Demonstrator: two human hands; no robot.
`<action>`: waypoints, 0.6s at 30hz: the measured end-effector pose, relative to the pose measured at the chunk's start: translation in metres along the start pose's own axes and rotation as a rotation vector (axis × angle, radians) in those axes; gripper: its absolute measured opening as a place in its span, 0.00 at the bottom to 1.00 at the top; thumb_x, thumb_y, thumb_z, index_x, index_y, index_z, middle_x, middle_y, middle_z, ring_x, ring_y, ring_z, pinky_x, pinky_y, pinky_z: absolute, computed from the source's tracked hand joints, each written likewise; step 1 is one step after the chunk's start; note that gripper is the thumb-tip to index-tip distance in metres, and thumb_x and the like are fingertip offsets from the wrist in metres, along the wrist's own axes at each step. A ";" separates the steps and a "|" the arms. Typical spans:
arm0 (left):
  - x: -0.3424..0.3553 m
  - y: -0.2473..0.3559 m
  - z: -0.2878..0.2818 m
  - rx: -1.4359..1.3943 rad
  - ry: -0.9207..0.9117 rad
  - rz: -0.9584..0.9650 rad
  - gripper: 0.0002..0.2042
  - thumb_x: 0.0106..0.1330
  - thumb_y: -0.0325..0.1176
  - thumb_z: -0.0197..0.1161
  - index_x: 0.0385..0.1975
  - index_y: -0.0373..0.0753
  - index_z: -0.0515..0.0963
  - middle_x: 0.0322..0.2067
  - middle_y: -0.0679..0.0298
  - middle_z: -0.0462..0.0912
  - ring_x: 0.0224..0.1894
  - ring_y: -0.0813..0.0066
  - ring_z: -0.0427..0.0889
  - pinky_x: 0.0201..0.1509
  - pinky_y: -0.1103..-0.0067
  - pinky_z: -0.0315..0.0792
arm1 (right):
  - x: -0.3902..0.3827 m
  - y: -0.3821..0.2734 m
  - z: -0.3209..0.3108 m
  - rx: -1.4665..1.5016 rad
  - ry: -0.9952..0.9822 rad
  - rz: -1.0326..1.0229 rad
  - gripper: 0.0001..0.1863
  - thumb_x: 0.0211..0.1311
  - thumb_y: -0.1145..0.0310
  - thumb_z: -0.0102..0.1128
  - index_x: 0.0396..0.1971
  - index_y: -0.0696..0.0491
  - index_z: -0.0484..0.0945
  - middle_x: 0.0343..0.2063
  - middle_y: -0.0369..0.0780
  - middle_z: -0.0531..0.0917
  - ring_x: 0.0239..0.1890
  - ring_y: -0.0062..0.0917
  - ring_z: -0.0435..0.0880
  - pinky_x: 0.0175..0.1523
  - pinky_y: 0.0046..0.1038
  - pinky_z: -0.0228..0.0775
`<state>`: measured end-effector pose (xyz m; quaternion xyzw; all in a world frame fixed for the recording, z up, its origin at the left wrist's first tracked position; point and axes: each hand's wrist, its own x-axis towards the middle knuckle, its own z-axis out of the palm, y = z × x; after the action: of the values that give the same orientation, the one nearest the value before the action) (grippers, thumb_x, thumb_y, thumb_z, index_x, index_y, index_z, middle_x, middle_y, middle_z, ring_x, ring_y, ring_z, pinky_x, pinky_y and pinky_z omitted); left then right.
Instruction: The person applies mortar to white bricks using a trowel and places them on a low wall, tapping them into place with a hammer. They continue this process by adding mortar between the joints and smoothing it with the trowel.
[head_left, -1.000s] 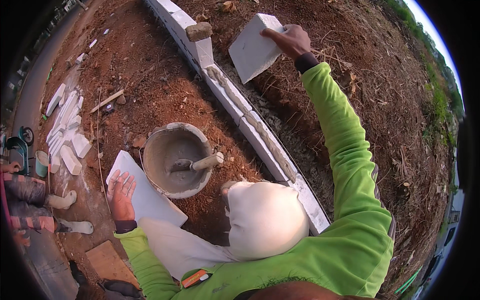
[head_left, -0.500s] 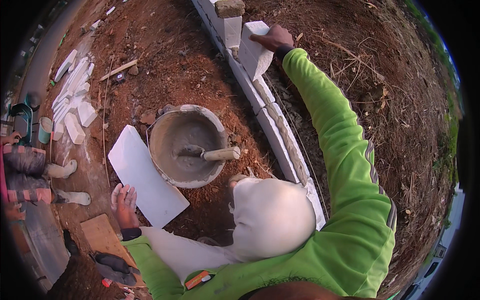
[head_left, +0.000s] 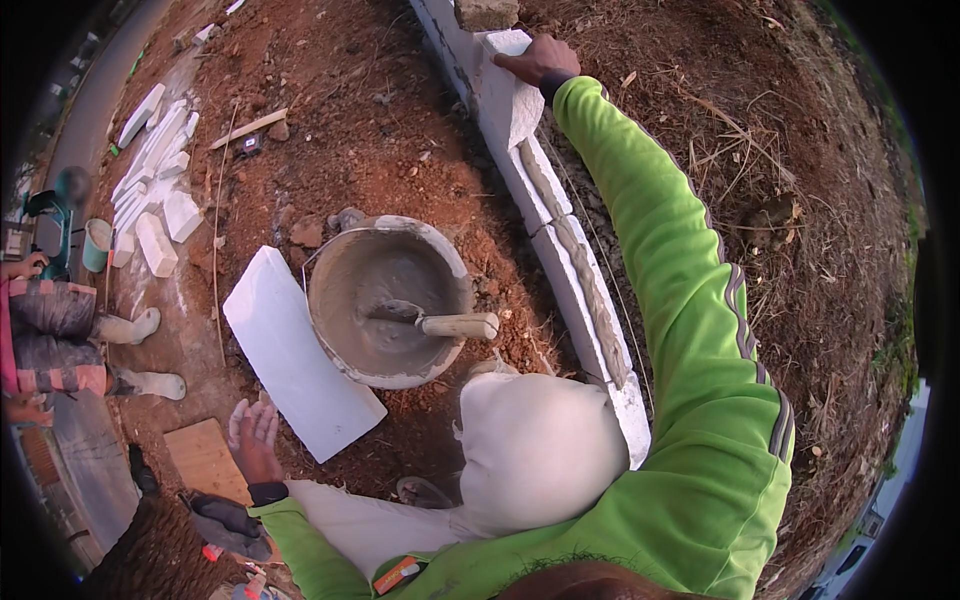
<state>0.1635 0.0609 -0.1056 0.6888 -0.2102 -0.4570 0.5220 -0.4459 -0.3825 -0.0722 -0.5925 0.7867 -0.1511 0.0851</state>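
My right hand (head_left: 540,62) grips the top of a white lightweight block (head_left: 508,108), which stands on the low wall of white blocks (head_left: 560,290) and looks pressed against the block beyond it. Along the wall's top nearer me runs a strip of grey mortar (head_left: 592,290). On the left, my left hand (head_left: 255,440) is raised with its fingers apart and nothing in it, close to a large white slab (head_left: 300,360) lying on the soil. Right of that slab sits a bucket (head_left: 452,255) of wet mortar, with a wooden-handled trowel (head_left: 460,325) resting in it.
A string line (head_left: 612,265) follows the wall's right side. Several loose white blocks (head_left: 158,245) lie at the far left, near a person in boots (head_left: 145,328). A brown board (head_left: 205,460) lies by my left arm. Dry grass covers the ground on the right.
My right hand has pushed the white block away from me, closing the gap to the block beyond. My left hand stays open near the slab. The whole view has shifted slightly.
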 end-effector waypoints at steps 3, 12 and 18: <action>-0.001 0.000 -0.005 0.013 -0.008 -0.004 0.22 0.77 0.39 0.59 0.66 0.37 0.68 0.59 0.51 0.77 0.59 0.58 0.81 0.66 0.64 0.73 | 0.004 -0.004 0.001 0.000 -0.004 -0.011 0.41 0.46 0.31 0.68 0.47 0.55 0.88 0.46 0.51 0.88 0.50 0.47 0.88 0.57 0.41 0.80; 0.005 0.001 -0.003 0.016 -0.014 -0.021 0.21 0.76 0.38 0.60 0.65 0.38 0.70 0.57 0.54 0.79 0.58 0.60 0.82 0.64 0.66 0.74 | 0.017 -0.002 0.010 0.006 -0.005 -0.028 0.39 0.48 0.31 0.68 0.42 0.55 0.89 0.43 0.51 0.89 0.48 0.47 0.89 0.56 0.41 0.81; 0.013 -0.001 0.001 -0.022 -0.062 -0.017 0.22 0.76 0.38 0.60 0.65 0.36 0.69 0.56 0.52 0.79 0.58 0.59 0.82 0.64 0.66 0.75 | 0.012 -0.007 0.007 -0.025 -0.030 -0.039 0.38 0.48 0.28 0.68 0.37 0.52 0.91 0.40 0.48 0.90 0.46 0.44 0.90 0.56 0.40 0.81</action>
<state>0.1689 0.0511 -0.1114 0.6704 -0.2153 -0.4847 0.5189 -0.4407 -0.3965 -0.0760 -0.6111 0.7753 -0.1340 0.0868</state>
